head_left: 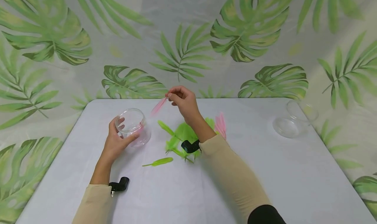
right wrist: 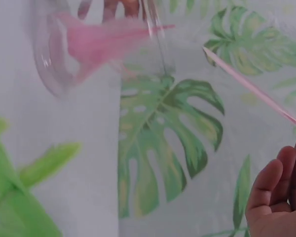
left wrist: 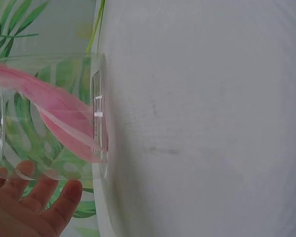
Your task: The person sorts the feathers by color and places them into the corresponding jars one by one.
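My left hand (head_left: 115,142) grips the side of a clear glass jar (head_left: 144,141), its thumb in front and fingers behind. Pink feathers (left wrist: 64,106) stand inside the jar, seen through its wall in the left wrist view. Up and to the right of the jar, my right hand (head_left: 187,105) pinches one pink feather (head_left: 159,106) by its end. That feather hangs slanted toward the jar, apart from its rim. Under the right forearm lies a pile of green feathers (head_left: 182,132), partly hidden by the arm. Several pink feathers (head_left: 221,124) lie just right of it.
A single green feather (head_left: 159,162) lies on the white table (head_left: 176,194) in front of the pile. Far right, a clear round dish (head_left: 285,128) sits beside a clear ring-shaped piece (head_left: 302,111). Behind the table hangs a leaf-patterned cloth (head_left: 194,8).
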Available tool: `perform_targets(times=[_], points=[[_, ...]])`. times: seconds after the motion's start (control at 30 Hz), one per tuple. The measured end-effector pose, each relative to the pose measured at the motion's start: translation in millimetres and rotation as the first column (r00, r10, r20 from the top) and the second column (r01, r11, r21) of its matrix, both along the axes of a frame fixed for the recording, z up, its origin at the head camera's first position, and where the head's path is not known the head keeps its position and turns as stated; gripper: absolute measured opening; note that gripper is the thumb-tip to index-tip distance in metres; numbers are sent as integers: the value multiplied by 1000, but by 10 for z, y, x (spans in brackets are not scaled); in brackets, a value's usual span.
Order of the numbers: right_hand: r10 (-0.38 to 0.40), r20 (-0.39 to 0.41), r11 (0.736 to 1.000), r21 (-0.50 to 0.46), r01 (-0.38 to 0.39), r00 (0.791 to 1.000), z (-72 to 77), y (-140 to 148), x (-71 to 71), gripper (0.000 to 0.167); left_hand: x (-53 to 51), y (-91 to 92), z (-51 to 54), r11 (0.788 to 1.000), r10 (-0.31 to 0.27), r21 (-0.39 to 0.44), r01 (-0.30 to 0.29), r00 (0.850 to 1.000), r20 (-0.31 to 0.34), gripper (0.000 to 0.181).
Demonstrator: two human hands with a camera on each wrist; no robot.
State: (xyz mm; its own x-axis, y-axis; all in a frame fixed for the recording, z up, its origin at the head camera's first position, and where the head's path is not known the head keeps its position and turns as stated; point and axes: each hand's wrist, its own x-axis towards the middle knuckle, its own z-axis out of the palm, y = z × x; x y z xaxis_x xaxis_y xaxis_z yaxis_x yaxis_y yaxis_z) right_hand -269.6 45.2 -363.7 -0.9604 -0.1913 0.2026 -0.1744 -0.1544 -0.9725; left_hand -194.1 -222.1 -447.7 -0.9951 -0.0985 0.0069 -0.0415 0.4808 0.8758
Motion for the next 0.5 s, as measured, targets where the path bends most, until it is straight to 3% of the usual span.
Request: perform_targets(times=[0.27, 0.5], points=[[-8, 65, 1000, 4, 8, 998, -129, -434, 89, 8, 2, -4, 10, 1000, -4, 6, 4, 1000, -4, 107], [-20, 111, 1000, 17, 18, 994, -271, -639, 154, 12, 4, -14, -5, 1000, -11, 25, 12, 1000, -14, 107]])
